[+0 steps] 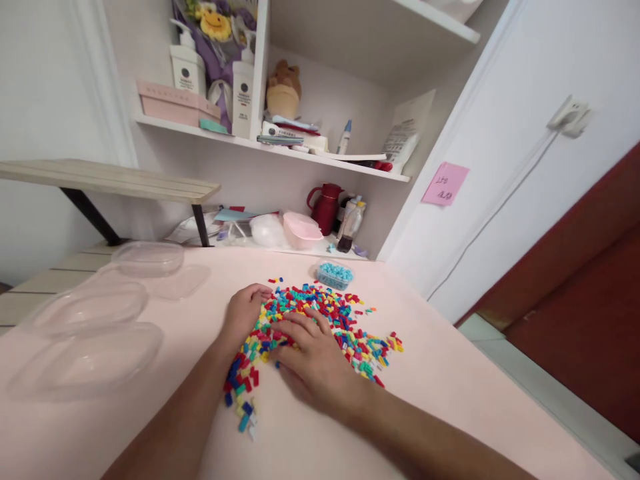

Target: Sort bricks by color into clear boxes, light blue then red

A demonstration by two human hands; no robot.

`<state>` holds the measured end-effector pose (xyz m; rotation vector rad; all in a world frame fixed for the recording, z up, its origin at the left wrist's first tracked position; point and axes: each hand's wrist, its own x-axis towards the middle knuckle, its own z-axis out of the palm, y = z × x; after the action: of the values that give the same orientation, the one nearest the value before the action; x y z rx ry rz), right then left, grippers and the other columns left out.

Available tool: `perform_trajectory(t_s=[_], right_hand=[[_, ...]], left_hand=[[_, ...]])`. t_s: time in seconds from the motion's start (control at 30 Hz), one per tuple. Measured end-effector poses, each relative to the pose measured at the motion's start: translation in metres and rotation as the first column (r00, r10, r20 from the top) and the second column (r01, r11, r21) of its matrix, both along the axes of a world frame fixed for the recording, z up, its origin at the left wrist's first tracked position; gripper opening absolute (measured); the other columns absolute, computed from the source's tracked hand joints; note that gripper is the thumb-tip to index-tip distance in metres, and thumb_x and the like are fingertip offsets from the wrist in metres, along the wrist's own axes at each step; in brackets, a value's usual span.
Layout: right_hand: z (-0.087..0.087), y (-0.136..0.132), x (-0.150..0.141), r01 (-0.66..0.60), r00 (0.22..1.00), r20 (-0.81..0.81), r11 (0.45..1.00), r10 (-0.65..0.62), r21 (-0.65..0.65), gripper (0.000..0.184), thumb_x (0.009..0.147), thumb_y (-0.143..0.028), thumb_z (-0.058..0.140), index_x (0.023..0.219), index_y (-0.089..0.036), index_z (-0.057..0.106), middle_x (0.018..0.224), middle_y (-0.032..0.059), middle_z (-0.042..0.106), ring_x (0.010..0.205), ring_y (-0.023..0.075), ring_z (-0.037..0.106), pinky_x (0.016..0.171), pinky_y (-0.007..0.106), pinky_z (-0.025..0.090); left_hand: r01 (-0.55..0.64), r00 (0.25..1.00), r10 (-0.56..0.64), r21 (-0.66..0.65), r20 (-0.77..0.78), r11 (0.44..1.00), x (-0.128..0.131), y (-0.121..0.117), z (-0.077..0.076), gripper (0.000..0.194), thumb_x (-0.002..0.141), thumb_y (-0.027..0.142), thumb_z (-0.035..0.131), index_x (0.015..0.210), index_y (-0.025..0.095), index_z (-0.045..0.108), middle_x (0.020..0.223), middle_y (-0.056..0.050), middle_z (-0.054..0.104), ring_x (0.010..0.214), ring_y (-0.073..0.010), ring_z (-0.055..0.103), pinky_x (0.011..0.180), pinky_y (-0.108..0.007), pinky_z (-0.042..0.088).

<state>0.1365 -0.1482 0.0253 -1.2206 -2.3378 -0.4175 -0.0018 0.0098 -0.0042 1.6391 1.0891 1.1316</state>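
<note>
Small multicoloured building bricks (320,303) lie in a loose, spread-out pile on the pale pink tabletop (430,407). Along the pile's left edge rests my left hand (245,312), on its side, with loosely curved fingers and nothing visibly held. My right hand (317,357) reaches over the front of the pile, palm down and fingers spread, its fingertips among the bricks. Whether a brick sits under those fingertips is hidden. Just behind the pile stands a small clear container (334,275) filled with light blue pieces.
Several clear plastic containers (100,353) sit at the left. A small wooden riser (150,183) stands behind them. At the back, a shelf holds a pink container (303,230), a red jug (326,208) and a bottle (351,227). A wall rises at the right.
</note>
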Motion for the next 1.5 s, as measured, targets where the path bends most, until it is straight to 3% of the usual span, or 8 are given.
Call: perform_trajectory(t_s=[0.2,0.43,0.57,0.67,0.7,0.87,1.17,1.5], right_hand=[[-0.006,-0.028,-0.023,-0.23,0.955,0.198,0.972,0.219,0.034,0.022,0.1,-0.032,0.047,0.114,-0.038,0.063,0.138,-0.0094,0.055,0.139,0.0178,0.03,0.121,0.047,0.012],[-0.003,-0.028,0.063,0.275,0.951,-0.121,0.958,-0.284,-0.084,0.04,0.092,-0.034,0.056,0.132,-0.035,0.053,0.138,0.0023,0.055,0.13,0.0237,0.044,0.115,0.051,0.024],[-0.017,-0.048,0.161,0.671,0.668,-0.231,0.707,-0.707,-0.223,0.048,0.098,-0.039,0.04,0.144,-0.025,0.044,0.144,0.0115,0.05,0.135,0.0277,0.041,0.112,0.053,0.03],[-0.036,-0.054,0.222,0.832,0.444,-0.041,0.429,-0.895,-0.352,0.048,0.101,-0.038,0.031,0.145,-0.025,0.043,0.152,0.012,0.04,0.141,0.0297,0.034,0.112,0.055,0.03],[-0.04,-0.053,0.235,0.84,0.441,0.044,0.395,-0.896,-0.371,0.046,0.101,-0.037,0.03,0.143,-0.027,0.046,0.153,0.0109,0.039,0.141,0.0305,0.033,0.11,0.056,0.031],[-0.043,-0.018,0.244,0.82,0.534,0.176,0.456,-0.827,-0.346,0.041,0.1,-0.033,0.034,0.137,-0.033,0.053,0.156,0.0056,0.035,0.143,0.0315,0.03,0.111,0.057,0.027],[-0.023,0.038,0.153,0.494,0.802,-0.048,0.708,-0.595,-0.505,0.064,0.1,-0.057,0.021,0.153,-0.022,0.028,0.157,0.0079,0.031,0.146,0.0269,0.024,0.118,0.048,0.02],[-0.01,0.063,0.09,0.326,0.888,-0.117,0.788,-0.445,-0.522,0.067,0.099,-0.059,0.025,0.151,-0.018,0.033,0.157,0.0139,0.03,0.145,0.0315,0.024,0.117,0.052,0.021]], left_hand=[[0.004,1.0,-0.004,-0.003,-0.016,1.0,-0.002,-0.001,0.007,0.025,0.071,0.031,0.05,0.079,0.022,0.072,0.082,-0.005,0.078,0.083,-0.0224,0.071,0.082,-0.033,0.053],[-0.026,0.997,0.023,-0.03,-0.079,0.999,-0.003,0.003,0.014,0.027,0.068,0.035,0.051,0.078,0.024,0.073,0.084,-0.004,0.078,0.084,-0.0252,0.072,0.082,-0.034,0.054],[-0.082,0.989,0.076,-0.04,-0.123,0.996,-0.002,0.005,0.012,0.03,0.069,0.034,0.048,0.082,0.024,0.073,0.091,-0.005,0.078,0.091,-0.027,0.071,0.088,-0.038,0.052],[-0.159,0.972,0.158,0.011,-0.172,0.987,-0.004,0.007,0.011,0.033,0.071,0.034,0.045,0.084,0.024,0.074,0.099,-0.006,0.076,0.1,-0.0284,0.068,0.094,-0.042,0.049],[-0.177,0.967,0.182,0.044,-0.178,0.983,-0.004,0.008,0.011,0.033,0.072,0.034,0.044,0.085,0.024,0.074,0.102,-0.007,0.075,0.103,-0.0287,0.066,0.096,-0.043,0.048],[-0.221,0.951,0.259,0.217,-0.167,0.951,-0.007,0.017,0.007,0.037,0.073,0.032,0.042,0.087,0.021,0.074,0.108,-0.011,0.071,0.111,-0.0294,0.061,0.103,-0.046,0.044],[-0.089,0.949,0.144,0.199,-0.281,0.976,-0.004,0.028,-0.008,0.041,0.079,0.039,0.039,0.095,0.025,0.074,0.114,-0.005,0.071,0.115,-0.0266,0.061,0.105,-0.044,0.043],[-0.088,0.95,0.144,0.205,-0.279,0.975,-0.004,0.022,-0.001,0.038,0.079,0.038,0.039,0.091,0.025,0.073,0.107,-0.006,0.073,0.109,-0.0255,0.064,0.1,-0.041,0.046]])
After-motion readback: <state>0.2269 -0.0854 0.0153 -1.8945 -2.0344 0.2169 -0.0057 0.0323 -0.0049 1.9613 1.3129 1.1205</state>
